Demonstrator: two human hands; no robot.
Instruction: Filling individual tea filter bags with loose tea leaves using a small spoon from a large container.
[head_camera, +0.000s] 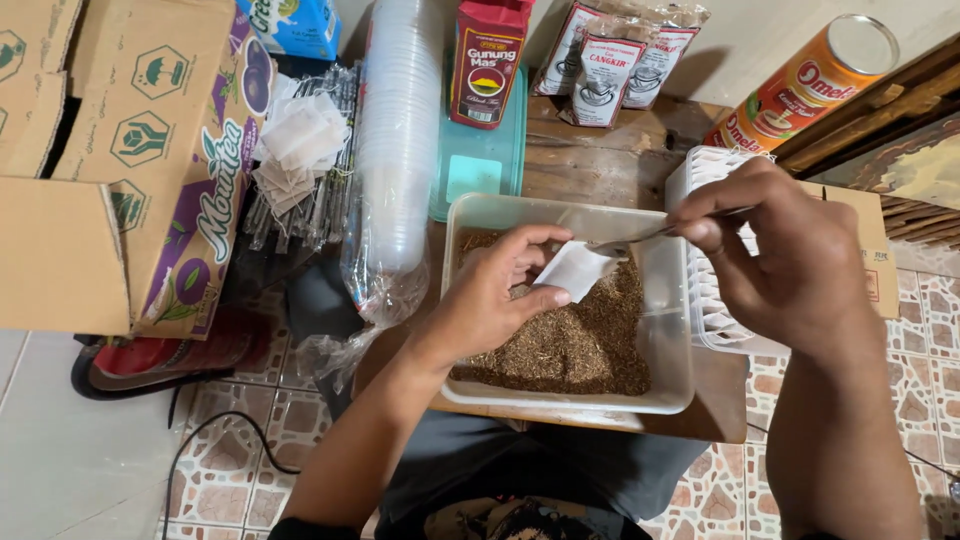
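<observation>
Here the left hand (500, 295) pinches a small white paper sachet (578, 268) between thumb and fingers, holding it open over a clear plastic tub (668, 330) of loose brown tea leaves (580, 345). The right hand (790, 260) is clenched on a metal spoon (640, 238), whose tip reaches the mouth of the sachet. The tub sits on a wooden table (610, 165), with a white tray of filled sachets (700, 300) just beside it on the right and a sleeve of stacked plastic cups (400, 150) on the left.

Patterned tile floor (250, 440) (brown mosaic), low wooden table (600, 165).
</observation>
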